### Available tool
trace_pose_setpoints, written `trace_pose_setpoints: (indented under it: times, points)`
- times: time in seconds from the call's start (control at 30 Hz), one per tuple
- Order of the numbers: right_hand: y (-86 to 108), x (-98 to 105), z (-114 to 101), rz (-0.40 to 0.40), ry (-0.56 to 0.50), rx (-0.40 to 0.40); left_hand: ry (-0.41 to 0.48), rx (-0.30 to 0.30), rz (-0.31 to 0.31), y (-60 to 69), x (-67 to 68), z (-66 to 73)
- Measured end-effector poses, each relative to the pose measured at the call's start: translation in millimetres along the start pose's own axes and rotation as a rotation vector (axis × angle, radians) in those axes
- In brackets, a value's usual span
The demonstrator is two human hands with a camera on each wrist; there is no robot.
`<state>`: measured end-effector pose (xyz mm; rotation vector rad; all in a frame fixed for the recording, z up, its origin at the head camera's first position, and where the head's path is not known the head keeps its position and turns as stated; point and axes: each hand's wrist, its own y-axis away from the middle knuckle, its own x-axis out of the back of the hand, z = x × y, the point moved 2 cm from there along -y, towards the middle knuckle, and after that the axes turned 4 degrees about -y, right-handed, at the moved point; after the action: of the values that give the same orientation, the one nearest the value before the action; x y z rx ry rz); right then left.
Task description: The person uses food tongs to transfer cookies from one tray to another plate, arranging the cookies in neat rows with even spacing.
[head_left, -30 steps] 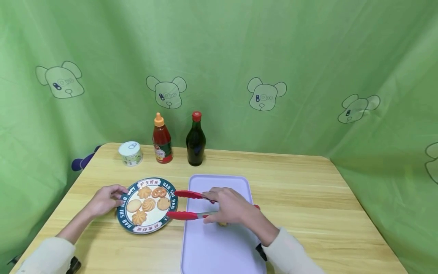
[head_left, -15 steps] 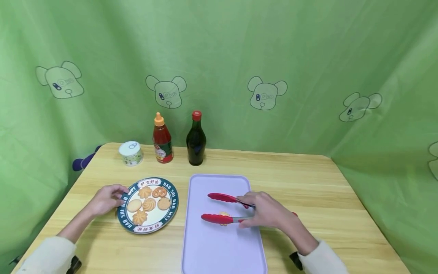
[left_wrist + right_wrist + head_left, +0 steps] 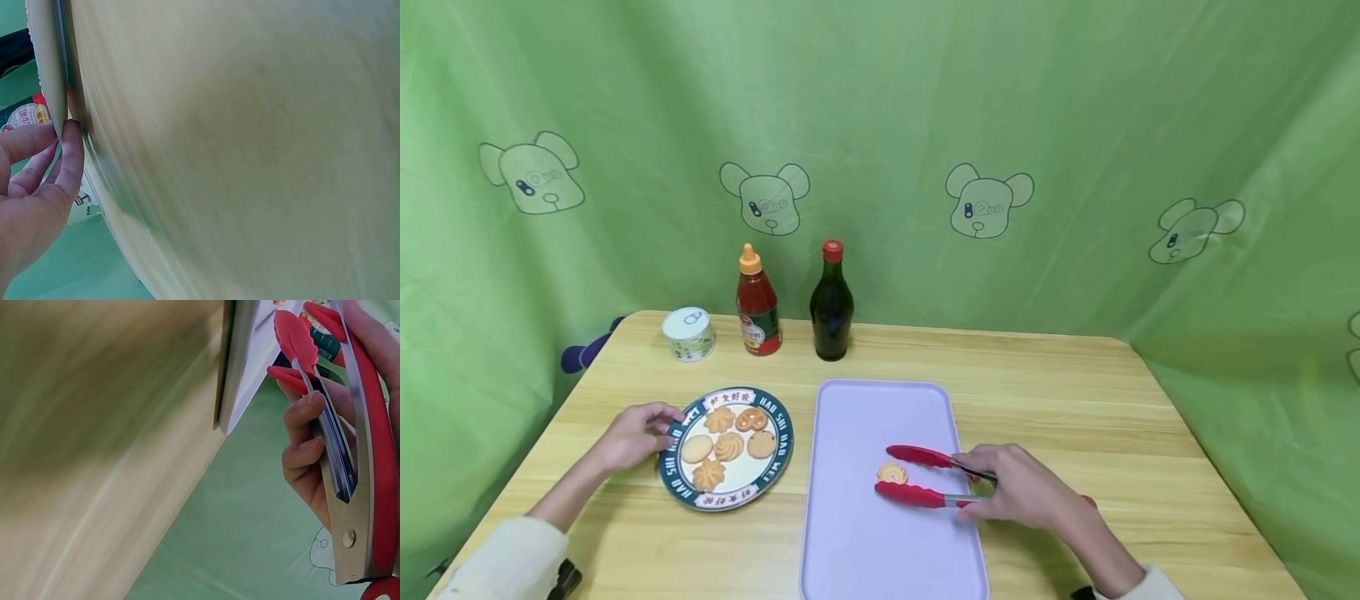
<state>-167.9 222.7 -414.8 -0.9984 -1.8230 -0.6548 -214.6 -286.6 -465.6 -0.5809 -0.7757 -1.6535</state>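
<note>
My left hand [image 3: 634, 435] pinches the left rim of a round plate [image 3: 785, 442] with a dark teal border; in the left wrist view the thumb and fingers [image 3: 72, 147] grip its edge. Several cookies [image 3: 727, 447] of different shapes lie on the plate. Red-tipped metal tongs [image 3: 917, 496] are held in my right hand [image 3: 1018, 487] above the right part of a lilac tray [image 3: 887, 554]. Their arms stand apart. A single flower-shaped cookie [image 3: 892, 472] lies on the tray by the tong tips. The right wrist view shows the fingers curled round the tongs [image 3: 382, 462].
Along the back left of the wooden table [image 3: 1037, 375] stand a white-lidded can [image 3: 689, 335], a red sauce bottle [image 3: 757, 308] with an orange cap, and a dark bottle [image 3: 831, 312] with a red cap. A green curtain [image 3: 880, 108] hangs behind.
My right hand has carried the spread tongs rightward from the plate's right rim to over the tray, uncovering the cookie there. The left hand stays at the plate.
</note>
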Motion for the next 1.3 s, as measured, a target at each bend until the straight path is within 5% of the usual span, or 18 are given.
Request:
trace_pose_setpoints:
  times: [0.57, 1.0, 1.3]
  points:
    - [-2.6, -1, 0, 0.048, 0.049, -0.006, 0.005, -0.004, 0.005, 0.7, -0.6, -0.2]
    - [-40.1, 6, -29, 0.078, 0.037, 0.075, 0.008, 0.001, 0.002, 0.2, -0.8, -1.1]
    - [-75.7, 0, -70, 0.051, 0.001, 0.182, 0.007, 0.001, 0.002, 0.3, 0.6, 0.9]
